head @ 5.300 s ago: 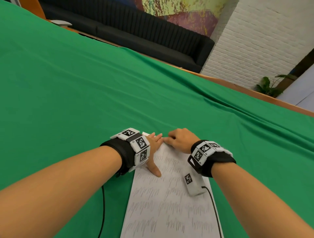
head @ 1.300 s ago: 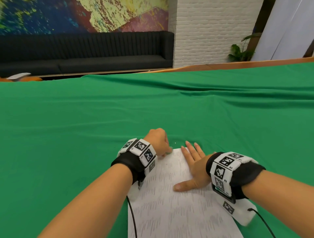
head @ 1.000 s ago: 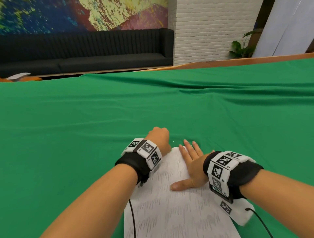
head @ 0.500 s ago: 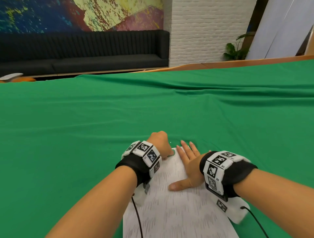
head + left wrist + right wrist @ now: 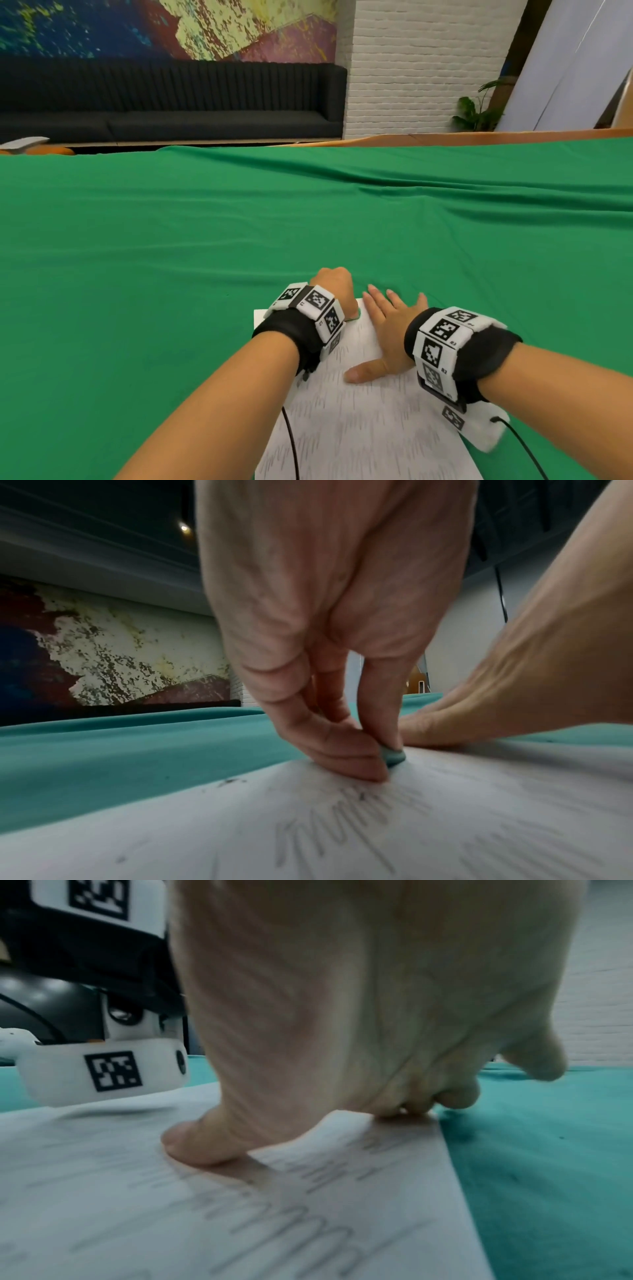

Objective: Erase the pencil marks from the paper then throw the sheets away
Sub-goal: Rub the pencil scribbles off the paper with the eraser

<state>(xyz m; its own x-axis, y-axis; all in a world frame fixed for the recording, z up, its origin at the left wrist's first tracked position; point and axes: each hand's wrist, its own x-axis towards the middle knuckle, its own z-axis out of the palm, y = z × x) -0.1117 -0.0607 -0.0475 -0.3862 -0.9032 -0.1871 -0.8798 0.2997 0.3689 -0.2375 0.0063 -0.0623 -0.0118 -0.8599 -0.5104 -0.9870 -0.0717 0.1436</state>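
White paper [image 5: 359, 428] scribbled with grey pencil marks [image 5: 342, 829], teal-green eraser [image 5: 394, 756], green tablecloth [image 5: 171, 257], black-and-white checkered wristbands [image 5: 442, 346], black sofa [image 5: 171, 99], multicoloured mural [image 5: 171, 27], white brick wall [image 5: 421, 61]

Head camera is looking forward and down from above the forearms, taking in the wide green cloth-covered table [image 5: 205, 240], the black ribbed sofa [image 5: 171, 102] and the white brick wall [image 5: 411, 61] beyond.

Left wrist camera is sitting very low and close, facing along the left hand [image 5: 329, 615] just above the white pencil-scribbled paper sheet [image 5: 308, 831].

Right wrist camera is likewise skimming the sheet, facing along the right hand [image 5: 342, 1015], with the left wrist's white tagged camera block [image 5: 103, 1072] showing at its left.

All three views are sharing the sheet's far end and the green cloth around it.
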